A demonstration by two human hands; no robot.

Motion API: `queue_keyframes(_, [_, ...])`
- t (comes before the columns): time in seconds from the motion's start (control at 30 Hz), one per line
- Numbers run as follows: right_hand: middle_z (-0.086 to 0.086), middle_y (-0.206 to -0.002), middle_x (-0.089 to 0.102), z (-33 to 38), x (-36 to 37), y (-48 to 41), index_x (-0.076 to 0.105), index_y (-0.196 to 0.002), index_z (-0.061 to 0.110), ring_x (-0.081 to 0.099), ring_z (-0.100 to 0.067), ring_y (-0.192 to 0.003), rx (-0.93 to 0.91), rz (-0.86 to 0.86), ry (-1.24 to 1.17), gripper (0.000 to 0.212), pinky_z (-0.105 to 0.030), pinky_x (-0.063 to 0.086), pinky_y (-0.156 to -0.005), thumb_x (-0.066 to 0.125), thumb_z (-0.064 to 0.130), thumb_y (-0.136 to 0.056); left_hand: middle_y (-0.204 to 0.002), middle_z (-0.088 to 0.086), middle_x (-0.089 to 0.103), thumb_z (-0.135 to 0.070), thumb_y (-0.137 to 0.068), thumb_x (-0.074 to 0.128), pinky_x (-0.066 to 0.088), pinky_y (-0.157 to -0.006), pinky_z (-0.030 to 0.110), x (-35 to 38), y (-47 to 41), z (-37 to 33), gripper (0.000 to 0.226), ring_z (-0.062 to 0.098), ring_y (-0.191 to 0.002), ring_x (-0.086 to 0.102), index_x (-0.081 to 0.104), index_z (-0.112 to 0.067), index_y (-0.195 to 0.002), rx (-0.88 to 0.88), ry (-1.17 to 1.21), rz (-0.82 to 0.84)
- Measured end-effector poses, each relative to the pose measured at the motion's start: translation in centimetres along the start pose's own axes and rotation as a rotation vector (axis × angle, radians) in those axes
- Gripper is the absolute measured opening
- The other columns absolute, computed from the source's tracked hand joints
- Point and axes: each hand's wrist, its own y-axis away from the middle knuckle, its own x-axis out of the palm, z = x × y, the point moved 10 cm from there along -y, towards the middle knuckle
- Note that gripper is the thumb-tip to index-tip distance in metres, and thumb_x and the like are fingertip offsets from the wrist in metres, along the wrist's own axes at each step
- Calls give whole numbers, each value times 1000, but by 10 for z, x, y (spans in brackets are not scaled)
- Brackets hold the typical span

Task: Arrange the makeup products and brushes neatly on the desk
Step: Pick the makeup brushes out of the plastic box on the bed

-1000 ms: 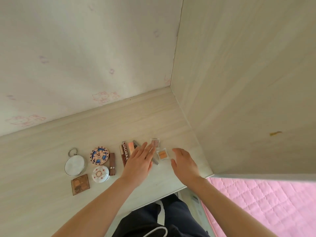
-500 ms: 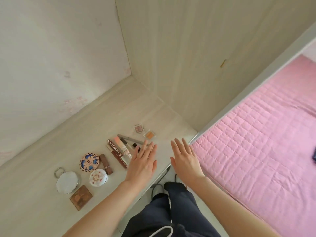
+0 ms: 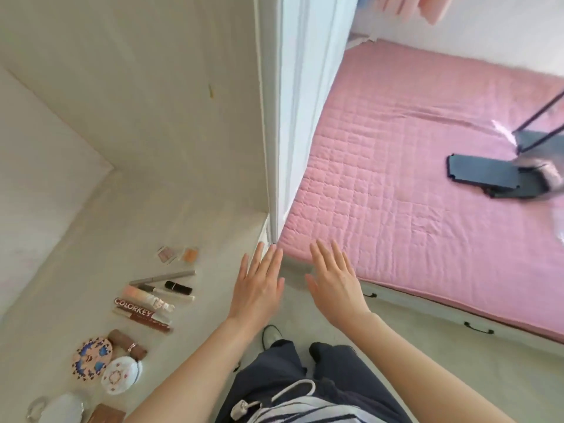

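In the head view, a pale wooden desk (image 3: 213, 239) is seen on the left, set in a corner between two walls. The makeup things are laid in a row along the desk's front part, all to the left of the hands.

Far back in the row, two small square pots (image 3: 166, 254) are set side by side. Next, a grey pencil (image 3: 161, 277) and a black lipstick (image 3: 178, 287) are laid close together. Just beside them, a few long tubes (image 3: 137, 309) are lined up, and the word COLORKEY can be read on one.

Nearer the person, a brown lipstick (image 3: 128, 345) is placed next to a round pink and blue case (image 3: 91, 360) and a round white case (image 3: 120, 375). At the bottom edge, a white mirror (image 3: 61, 409) and a brown square box (image 3: 105, 415) are partly cut off.

The left hand (image 3: 259, 288) is held flat by the desk's front right corner, with its fingers straight and nothing in it. It cannot be told if the desk is touched. The right hand (image 3: 332, 285) is held the same way, flat and with nothing in it, near the edge of a pink bed (image 3: 412, 178). The two hands are kept apart.

A flat black thing (image 3: 482, 175) is seen lying on the bed. Dark trousers (image 3: 305, 377) are seen below the arms.
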Motion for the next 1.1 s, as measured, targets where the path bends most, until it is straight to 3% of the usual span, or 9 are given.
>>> queue_keyframes(0.17, [-6, -160, 9, -75, -8, 37, 9, -152, 11, -3, -28, -148, 198, -40, -55, 64, -42, 6, -120, 37, 36, -99, -154, 8, 31, -24, -96, 50, 21, -116, 50, 15, -26, -70, 56, 27, -145, 19, 33, -8, -147, 141, -18, 50])
queue_keyframes(0.3, [-6, -160, 11, -142, -18, 79, 10, -151, 12, -1, -29, -148, 380, -86, -104, 66, -42, 5, -120, 39, 38, -98, -153, 9, 33, -24, -97, 46, 17, -117, 51, 34, -44, -135, 55, 31, -144, 20, 31, -9, -147, 177, -25, 90])
queue_keyframes(0.47, [-8, -159, 17, -223, -25, 143, 15, -151, 10, 4, -32, -147, 593, -127, -128, 64, -44, 9, -119, 39, 39, -99, -149, 9, 39, -27, -95, 50, 25, -115, 50, 58, -51, -242, 54, 30, -142, 28, 36, -9, -145, 334, -3, 122])
queue_keyframes(0.63, [-7, -159, 18, -293, -21, 210, 15, -151, 11, 5, -31, -147, 784, -149, -145, 64, -44, 12, -118, 38, 38, -99, -156, 5, 24, -31, -100, 35, 8, -120, 45, 89, -48, -343, 55, 26, -146, 13, 23, -12, -150, 552, -18, 182])
queue_keyframes(0.73, [-7, -159, 18, -326, -18, 249, 14, -151, 10, 5, -31, -147, 893, -161, -167, 64, -45, 13, -119, 39, 37, -99, -158, 5, 21, -33, -101, 33, 8, -120, 45, 108, -41, -398, 56, 24, -147, 10, 18, -14, -151, 676, -36, 235])
queue_keyframes(0.97, [-8, -159, 15, -385, -11, 334, 13, -152, 10, 3, -31, -147, 1160, -203, -229, 63, -45, 13, -119, 34, 39, -100, -150, 7, 37, -27, -94, 52, 25, -114, 52, 134, -16, -510, 58, 29, -144, 23, 34, -9, -145, 961, -49, 303])
queue_keyframes(1.1, [-9, -159, 14, -408, -7, 369, 11, -152, 10, 2, -32, -147, 1294, -219, -282, 64, -45, 15, -119, 34, 39, -100, -154, 5, 32, -28, -95, 48, 17, -117, 48, 149, -14, -555, 58, 27, -146, 17, 29, -11, -148, 1072, -101, 338])
